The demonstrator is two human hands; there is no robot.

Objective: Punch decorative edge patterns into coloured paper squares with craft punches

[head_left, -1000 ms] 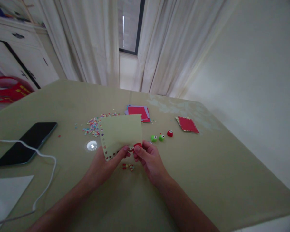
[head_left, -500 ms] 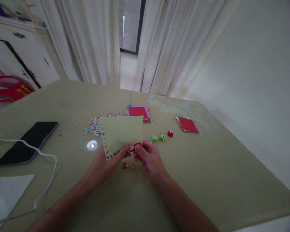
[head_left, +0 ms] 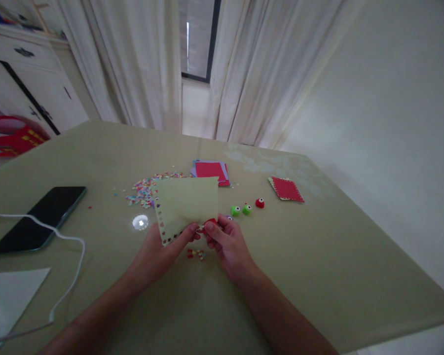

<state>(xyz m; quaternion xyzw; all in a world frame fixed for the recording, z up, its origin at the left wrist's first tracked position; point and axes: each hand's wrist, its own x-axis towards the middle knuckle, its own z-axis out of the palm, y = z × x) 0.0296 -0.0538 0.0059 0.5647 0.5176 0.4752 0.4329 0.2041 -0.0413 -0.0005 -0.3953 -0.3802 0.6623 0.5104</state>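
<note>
A pale yellow-green paper card point(head_left: 187, 199) is held up in front of me, with small shapes cut out along its left and bottom edges. My left hand point(head_left: 166, 246) is closed on the card's lower edge, thumb on the near side. At the lower right corner, my right hand point(head_left: 227, 241) grips a small red paper punch point(head_left: 210, 222), mostly covered by the fingers, against the card's bottom edge. Beneath the hands lie several tiny paper cut-outs point(head_left: 196, 254) on the table. Beyond my right hand stand two green punches point(head_left: 236, 211) with eyes and another red punch point(head_left: 259, 202).
A heap of coloured paper bits point(head_left: 144, 191) lies behind the card. Farther back is a stack of coloured cards point(head_left: 209, 170); edge-punched red cards point(head_left: 287, 189) lie right. Left are a phone point(head_left: 40, 217), a white cable point(head_left: 82, 256) and white paper point(head_left: 11, 301).
The view has shifted very slightly. Both hands keep nearly the same hold on the card and the red punch, with only tiny finger movement.
</note>
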